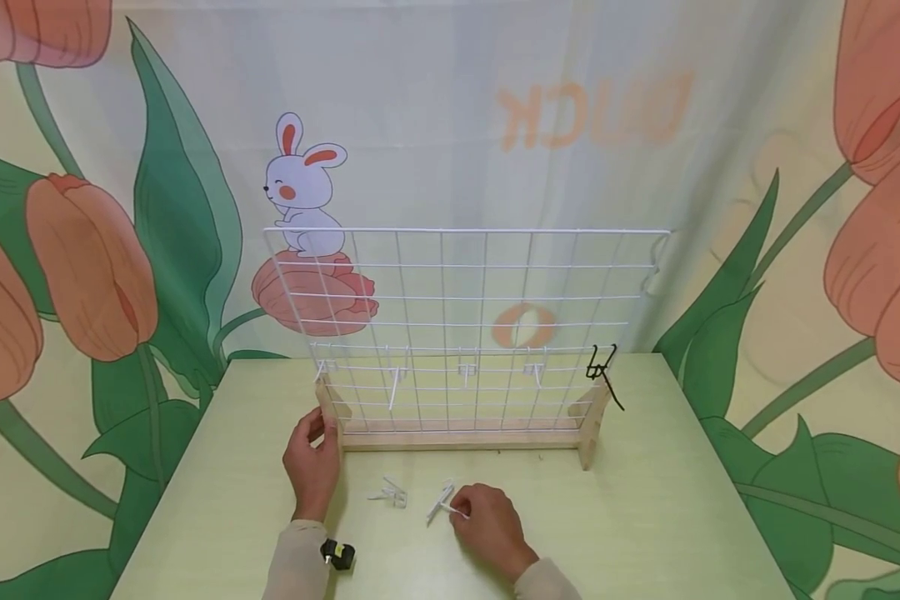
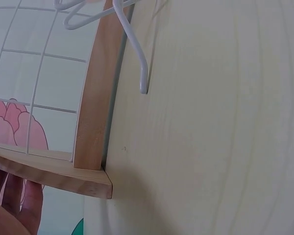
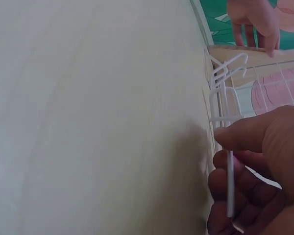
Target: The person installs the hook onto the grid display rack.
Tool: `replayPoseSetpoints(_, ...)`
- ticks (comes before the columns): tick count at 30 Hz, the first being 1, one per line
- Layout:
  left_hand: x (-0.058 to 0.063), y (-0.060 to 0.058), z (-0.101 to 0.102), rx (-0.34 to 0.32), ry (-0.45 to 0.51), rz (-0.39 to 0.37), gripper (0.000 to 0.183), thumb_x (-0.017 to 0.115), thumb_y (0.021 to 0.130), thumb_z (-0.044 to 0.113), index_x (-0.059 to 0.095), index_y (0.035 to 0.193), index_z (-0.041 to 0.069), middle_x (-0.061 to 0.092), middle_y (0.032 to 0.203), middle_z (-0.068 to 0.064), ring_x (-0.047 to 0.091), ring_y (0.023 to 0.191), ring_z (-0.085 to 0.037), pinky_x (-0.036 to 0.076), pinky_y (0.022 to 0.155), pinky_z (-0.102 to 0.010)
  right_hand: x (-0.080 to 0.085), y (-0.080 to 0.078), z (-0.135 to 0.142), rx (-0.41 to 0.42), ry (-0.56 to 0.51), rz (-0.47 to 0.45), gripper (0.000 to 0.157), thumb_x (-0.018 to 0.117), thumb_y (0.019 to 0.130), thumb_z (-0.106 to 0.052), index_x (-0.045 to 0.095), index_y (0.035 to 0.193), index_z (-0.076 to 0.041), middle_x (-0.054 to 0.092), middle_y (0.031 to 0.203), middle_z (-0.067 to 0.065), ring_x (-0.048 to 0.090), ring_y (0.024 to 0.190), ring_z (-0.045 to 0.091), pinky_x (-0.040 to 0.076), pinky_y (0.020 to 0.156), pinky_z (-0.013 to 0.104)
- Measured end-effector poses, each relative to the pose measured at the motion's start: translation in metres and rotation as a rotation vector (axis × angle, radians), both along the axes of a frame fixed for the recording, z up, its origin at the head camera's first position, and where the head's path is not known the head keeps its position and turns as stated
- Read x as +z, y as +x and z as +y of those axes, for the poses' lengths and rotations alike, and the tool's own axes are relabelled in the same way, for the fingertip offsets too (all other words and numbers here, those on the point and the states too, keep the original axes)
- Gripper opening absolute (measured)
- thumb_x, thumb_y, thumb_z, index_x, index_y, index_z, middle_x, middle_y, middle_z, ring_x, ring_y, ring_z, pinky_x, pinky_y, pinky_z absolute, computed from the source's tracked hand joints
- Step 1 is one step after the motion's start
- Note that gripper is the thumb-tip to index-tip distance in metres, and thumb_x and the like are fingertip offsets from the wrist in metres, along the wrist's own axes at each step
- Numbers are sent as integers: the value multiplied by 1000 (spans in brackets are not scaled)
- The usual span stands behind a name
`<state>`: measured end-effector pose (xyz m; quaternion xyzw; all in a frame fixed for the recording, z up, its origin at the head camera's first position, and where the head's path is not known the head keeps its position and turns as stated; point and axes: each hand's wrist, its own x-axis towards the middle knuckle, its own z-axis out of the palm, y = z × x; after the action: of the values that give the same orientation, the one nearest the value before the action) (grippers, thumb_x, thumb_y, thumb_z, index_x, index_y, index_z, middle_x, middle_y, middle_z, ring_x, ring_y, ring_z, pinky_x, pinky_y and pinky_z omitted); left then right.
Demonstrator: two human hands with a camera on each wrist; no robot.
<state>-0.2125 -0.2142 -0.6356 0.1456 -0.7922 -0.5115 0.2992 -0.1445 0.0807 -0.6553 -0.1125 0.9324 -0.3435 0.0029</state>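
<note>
A white wire grid panel point(image 1: 465, 297) stands upright in a wooden stand point(image 1: 457, 438). My left hand point(image 1: 311, 465) grips the stand's left side piece point(image 2: 54, 177), its fingers behind the wood. Between the thumb and fingers of my right hand point(image 1: 489, 527) is a white wire hook point(image 3: 230, 183), pinched low in front of the stand. Another white hook point(image 1: 392, 493) lies on the table to its left. Several white hooks, one of them a long-pronged hook point(image 1: 395, 379), hang in a row on the grid. At the right end hangs a black hook point(image 1: 598, 368).
The pale wood-grain table point(image 1: 645, 517) extends around the stand. Behind it hangs a curtain point(image 1: 435, 117) printed with tulips and a rabbit. A small black device point(image 1: 337, 553) sits by my left sleeve.
</note>
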Motion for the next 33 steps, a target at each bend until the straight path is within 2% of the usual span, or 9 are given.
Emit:
replayPoseSetpoints(3,1,0,0,-6,15,-8,34,69,105,28,69,135,12,75,123,-11,73,114,-29,63,87,-28,-2,-1,3,-10,-52,19,8,82,88,-14,78,90,-20,70,81,-14,60,74,-1,50,66,23)
replayPoseSetpoints(6,0,0,-2,-5,22,-12,35,70,104,30,69,135,14,75,123,-11,72,114,-27,52,81,-6,-4,0,5,-30,-99,36,12,79,85,-7,78,90,-19,71,82,-13,60,74,-1,50,67,22)
replayPoseSetpoints(8,-1,0,-2,-4,27,-8,35,70,104,29,69,136,13,75,122,-12,72,114,-28,46,78,0,-4,1,6,-41,-135,47,17,77,83,-3,79,90,-18,72,84,-11,59,74,0,51,66,22)
replayPoseSetpoints(16,0,1,-1,-11,29,-27,38,69,105,30,67,138,14,74,124,-11,71,116,-27,43,78,3,-1,2,9,-93,-342,104,14,77,87,-2,77,91,-15,80,90,1,74,79,3,59,68,20)
replayPoseSetpoints(19,0,1,0,-13,36,-23,38,69,105,30,67,139,13,74,124,-11,71,116,-28,42,77,4,1,2,9,-116,-419,121,12,79,87,-2,77,96,-11,80,86,4,75,75,3,60,67,20)
replayPoseSetpoints(22,-1,1,0,-12,44,-22,38,69,105,30,67,139,13,74,124,-12,71,116,-28,43,77,4,7,3,9,-141,-484,125,19,81,86,-1,75,103,-7,80,86,3,75,74,3,61,68,20)
replayPoseSetpoints(25,-2,1,0,-9,50,-23,37,69,105,30,67,138,14,74,124,-11,70,116,-27,43,77,3,13,3,10,-163,-519,135,21,82,85,1,75,104,-6,79,84,0,76,74,4,61,68,19)
replayPoseSetpoints(28,-2,1,0,-11,55,-27,37,69,105,31,67,138,15,74,125,-11,70,116,-27,43,77,3,20,4,12,-178,-517,159,20,82,85,3,75,99,-10,77,83,-4,76,74,5,61,68,18)
replayPoseSetpoints(33,-3,0,0,-12,62,-26,37,68,105,31,67,139,15,74,125,-11,69,116,-26,44,77,3,30,3,18,-180,-525,186,19,81,86,2,75,95,-13,77,83,-3,77,74,9,61,68,18)
